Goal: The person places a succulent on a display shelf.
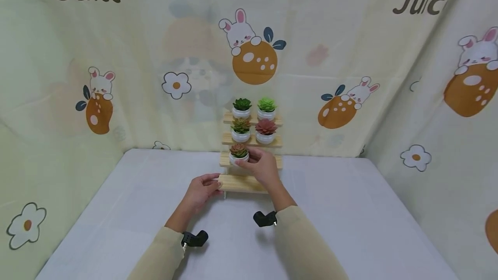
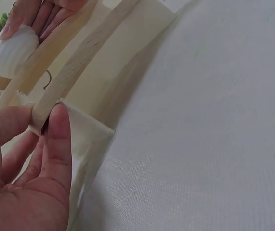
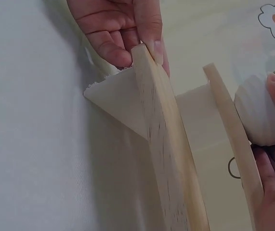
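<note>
A small wooden tiered stand (image 1: 241, 182) stands on the table. My left hand (image 1: 202, 191) pinches the left end of its lowest board, thumb and fingers on either side of the wood in the left wrist view. My right hand (image 1: 263, 168) holds a potted succulent (image 1: 239, 152) with reddish-green leaves at the left part of the second board from the bottom. Its ribbed white pot (image 3: 260, 113) touches or nearly touches that board in the right wrist view; exact contact I cannot tell. The lowest board carries nothing.
On the upper boards stand a dark green succulent (image 1: 242, 105), a light green succulent (image 1: 266, 106), an olive succulent (image 1: 241, 128) and a red succulent (image 1: 266, 129), all in white pots. Behind the white table (image 1: 330, 211) hangs a patterned curtain (image 1: 303, 55).
</note>
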Tool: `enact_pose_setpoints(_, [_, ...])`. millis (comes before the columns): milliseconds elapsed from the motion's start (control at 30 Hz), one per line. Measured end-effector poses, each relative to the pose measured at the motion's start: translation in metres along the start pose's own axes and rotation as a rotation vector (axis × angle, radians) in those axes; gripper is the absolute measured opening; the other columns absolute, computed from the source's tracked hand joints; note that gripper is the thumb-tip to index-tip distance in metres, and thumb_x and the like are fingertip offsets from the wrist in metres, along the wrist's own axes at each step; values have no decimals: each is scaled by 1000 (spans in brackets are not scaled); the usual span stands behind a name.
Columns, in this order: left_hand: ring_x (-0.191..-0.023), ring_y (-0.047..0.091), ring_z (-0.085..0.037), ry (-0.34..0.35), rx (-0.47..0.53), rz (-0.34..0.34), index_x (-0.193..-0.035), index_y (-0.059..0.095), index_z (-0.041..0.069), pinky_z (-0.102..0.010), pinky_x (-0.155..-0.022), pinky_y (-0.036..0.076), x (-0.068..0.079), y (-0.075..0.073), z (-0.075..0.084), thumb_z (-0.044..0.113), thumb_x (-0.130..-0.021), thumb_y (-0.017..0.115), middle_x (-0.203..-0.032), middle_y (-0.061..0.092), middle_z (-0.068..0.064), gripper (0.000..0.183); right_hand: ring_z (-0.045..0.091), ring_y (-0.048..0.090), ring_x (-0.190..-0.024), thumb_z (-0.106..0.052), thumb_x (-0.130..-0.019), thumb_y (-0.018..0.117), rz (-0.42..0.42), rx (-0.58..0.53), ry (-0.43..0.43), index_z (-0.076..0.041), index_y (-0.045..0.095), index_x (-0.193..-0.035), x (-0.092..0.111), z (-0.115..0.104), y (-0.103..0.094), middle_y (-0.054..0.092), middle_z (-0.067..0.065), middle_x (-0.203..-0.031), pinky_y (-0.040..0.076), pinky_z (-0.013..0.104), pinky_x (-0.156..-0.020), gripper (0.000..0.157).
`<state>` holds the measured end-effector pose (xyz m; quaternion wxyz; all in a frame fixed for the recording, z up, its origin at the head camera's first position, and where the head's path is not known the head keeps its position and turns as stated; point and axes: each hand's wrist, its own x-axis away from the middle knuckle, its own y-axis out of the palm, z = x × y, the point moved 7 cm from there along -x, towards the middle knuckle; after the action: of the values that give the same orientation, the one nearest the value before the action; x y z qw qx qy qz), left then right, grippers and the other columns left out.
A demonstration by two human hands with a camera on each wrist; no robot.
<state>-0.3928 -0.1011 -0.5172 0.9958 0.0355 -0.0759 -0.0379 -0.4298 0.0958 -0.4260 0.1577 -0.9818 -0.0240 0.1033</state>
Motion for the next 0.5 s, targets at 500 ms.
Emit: enact_pose_setpoints(500, [-85,67,-20,31,-66,44,-130,53,2,-35,-78,59,0,3,0,6,-90,61,-111,61,-18,40,16,64,-107,-32,-68,84,43,-53,-9,-15,65,-119,6,6,-12,66,4,-118,55,27,-87,57])
